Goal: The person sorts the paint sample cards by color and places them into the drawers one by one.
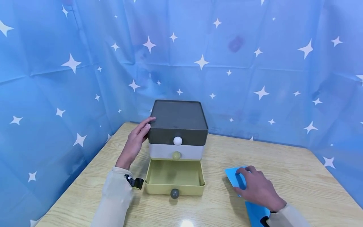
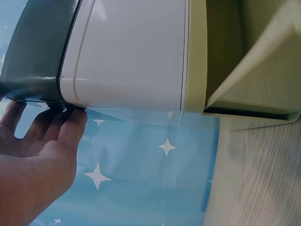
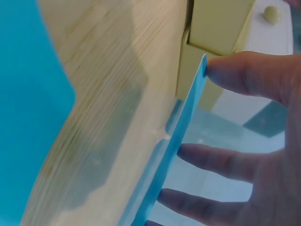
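A small chest of drawers (image 1: pixel 179 115) has a dark grey top section, a white middle one and a yellow-green bottom drawer (image 1: pixel 158 189) that is pulled out, with nothing seen inside. Against the chest's left side, near its dark top edge, rests my left hand (image 1: pixel 135 142); the left wrist view shows its fingertips (image 2: pixel 74 117) touching the casing. To the right of the chest, my right hand (image 1: pixel 258 186) holds a thin blue sheet (image 1: pixel 232 176) between thumb and fingers. The right wrist view shows that sheet (image 3: pixel 171 150) edge-on, tilted above the table.
Another blue sheet (image 1: pixel 253 214) lies on the wooden table (image 1: pixel 215 176), partly under my right forearm. Round knobs stick out of the drawers, a dark grey one (image 1: pixel 175 193) at the bottom. A blue star-patterned curtain (image 1: pixel 232 82) hangs behind and to both sides.
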Motion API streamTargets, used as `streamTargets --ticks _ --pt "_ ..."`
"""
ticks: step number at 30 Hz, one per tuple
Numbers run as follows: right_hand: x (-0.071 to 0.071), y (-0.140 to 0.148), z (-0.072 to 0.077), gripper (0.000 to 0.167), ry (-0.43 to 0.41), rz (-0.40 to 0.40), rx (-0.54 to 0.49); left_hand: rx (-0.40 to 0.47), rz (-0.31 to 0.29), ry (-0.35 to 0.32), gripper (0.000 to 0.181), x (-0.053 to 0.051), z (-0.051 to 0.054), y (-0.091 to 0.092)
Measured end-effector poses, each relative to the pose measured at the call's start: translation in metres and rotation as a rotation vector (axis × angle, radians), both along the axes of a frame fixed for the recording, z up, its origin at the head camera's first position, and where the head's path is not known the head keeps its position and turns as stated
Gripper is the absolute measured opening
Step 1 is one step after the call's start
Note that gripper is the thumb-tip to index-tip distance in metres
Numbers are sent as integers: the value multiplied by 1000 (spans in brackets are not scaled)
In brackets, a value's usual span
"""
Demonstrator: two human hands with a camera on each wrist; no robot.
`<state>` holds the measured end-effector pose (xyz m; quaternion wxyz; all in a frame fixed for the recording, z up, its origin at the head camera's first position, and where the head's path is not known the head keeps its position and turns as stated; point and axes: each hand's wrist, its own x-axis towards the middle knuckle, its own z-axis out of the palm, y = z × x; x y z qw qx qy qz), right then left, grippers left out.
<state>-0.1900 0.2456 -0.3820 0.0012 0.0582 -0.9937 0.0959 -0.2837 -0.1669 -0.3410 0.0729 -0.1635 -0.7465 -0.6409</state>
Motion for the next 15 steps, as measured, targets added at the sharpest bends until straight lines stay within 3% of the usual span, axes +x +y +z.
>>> streamTargets --ticks 15 --pt "15 -29 10 54 100 91 -10 -8 10 5 45 0 1 0"
